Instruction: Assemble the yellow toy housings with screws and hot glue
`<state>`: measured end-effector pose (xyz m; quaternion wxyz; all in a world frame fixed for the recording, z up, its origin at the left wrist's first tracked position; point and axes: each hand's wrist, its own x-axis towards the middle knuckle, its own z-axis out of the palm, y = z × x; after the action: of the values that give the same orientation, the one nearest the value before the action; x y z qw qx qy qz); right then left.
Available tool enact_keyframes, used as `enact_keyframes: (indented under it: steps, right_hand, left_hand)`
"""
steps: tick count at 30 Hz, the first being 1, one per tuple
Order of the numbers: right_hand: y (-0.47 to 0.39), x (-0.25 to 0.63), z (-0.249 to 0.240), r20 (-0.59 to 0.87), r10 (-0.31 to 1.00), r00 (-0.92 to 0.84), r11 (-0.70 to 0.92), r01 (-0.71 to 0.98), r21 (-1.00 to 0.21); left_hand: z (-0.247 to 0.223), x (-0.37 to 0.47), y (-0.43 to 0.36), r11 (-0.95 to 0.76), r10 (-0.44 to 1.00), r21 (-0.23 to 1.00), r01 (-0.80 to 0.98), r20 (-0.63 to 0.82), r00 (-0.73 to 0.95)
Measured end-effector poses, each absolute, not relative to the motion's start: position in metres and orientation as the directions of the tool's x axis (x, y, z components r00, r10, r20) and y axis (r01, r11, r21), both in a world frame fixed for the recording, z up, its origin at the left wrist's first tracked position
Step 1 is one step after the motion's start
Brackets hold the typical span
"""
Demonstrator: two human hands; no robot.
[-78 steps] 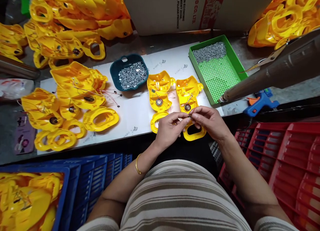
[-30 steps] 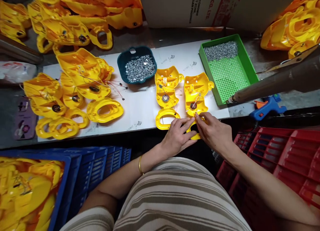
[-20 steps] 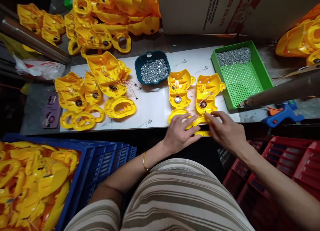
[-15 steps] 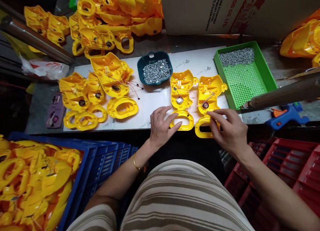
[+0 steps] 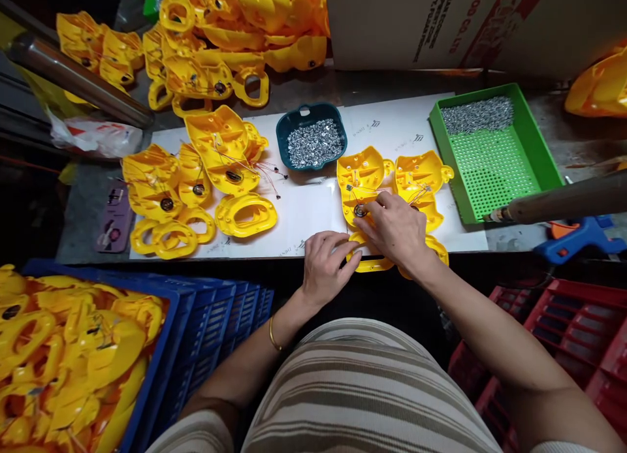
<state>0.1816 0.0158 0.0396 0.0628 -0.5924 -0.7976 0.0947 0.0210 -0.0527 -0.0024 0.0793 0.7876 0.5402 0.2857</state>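
Two yellow plastic shells lie open side by side on white sheeting, the left shell (image 5: 361,169) and the right shell (image 5: 421,169), each with thin wires inside. My right hand (image 5: 396,230) reaches over the left shell, fingers bent down by its round speaker (image 5: 360,210); whether they pinch anything is hidden. Below that shell is a yellow ring-shaped handle (image 5: 375,265). At the handle's left end rests my left hand (image 5: 327,265), thumb and fingers apart, touching or almost touching it. My right wrist partly covers the right shell's lower end.
Screws fill a dark teal bowl (image 5: 312,143) and part of a green basket (image 5: 499,172). More yellow shells (image 5: 151,179) lie left. A blue glue gun (image 5: 578,241), metal pole (image 5: 578,198) and cardboard box (image 5: 382,29) stand around. Blue crate (image 5: 196,329) and red crates (image 5: 558,335) are below.
My right hand has moved left from the right shell's handle to the left shell's speaker. My left hand stays near the left handle. The whole view has shifted slightly.
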Motion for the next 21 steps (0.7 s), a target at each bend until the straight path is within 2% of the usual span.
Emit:
enact_keyframes:
  steps: [4, 7, 10, 13, 18, 21]
  right_hand:
    - [0.025, 0.19, 0.038, -0.027, 0.97, -0.242, 0.21, 0.887, -0.411]
    - [0.035, 0.201, 0.041, -0.054, 0.967, -0.247, 0.165, 0.777, -0.607]
    - [0.043, 0.207, 0.046, -0.108, 0.953, -0.284, 0.114, 0.664, -0.739]
    - [0.046, 0.208, 0.05, -0.123, 0.945, -0.303, 0.094, 0.613, -0.784]
    - [0.046, 0.204, 0.054, -0.106, 0.953, -0.284, 0.092, 0.604, -0.791]
    - [0.045, 0.2, 0.053, -0.089, 0.957, -0.277, 0.093, 0.579, -0.81]
  left_hand:
    - [0.001, 0.017, -0.041, -0.41, 0.888, 0.476, 0.778, 0.403, 0.221]
    - [0.007, 0.016, -0.024, -0.353, 0.905, 0.525, 0.774, 0.402, 0.14]
    - [0.014, 0.021, -0.004, -0.354, 0.916, 0.56, 0.749, 0.369, 0.157]
    - [0.017, 0.03, 0.009, -0.356, 0.927, 0.632, 0.688, 0.332, 0.174]
    - [0.011, 0.038, 0.017, -0.248, 0.966, 0.828, 0.503, 0.251, 0.064]
    - [0.013, 0.04, 0.019, -0.186, 0.982, 0.89, 0.416, 0.185, 0.042]
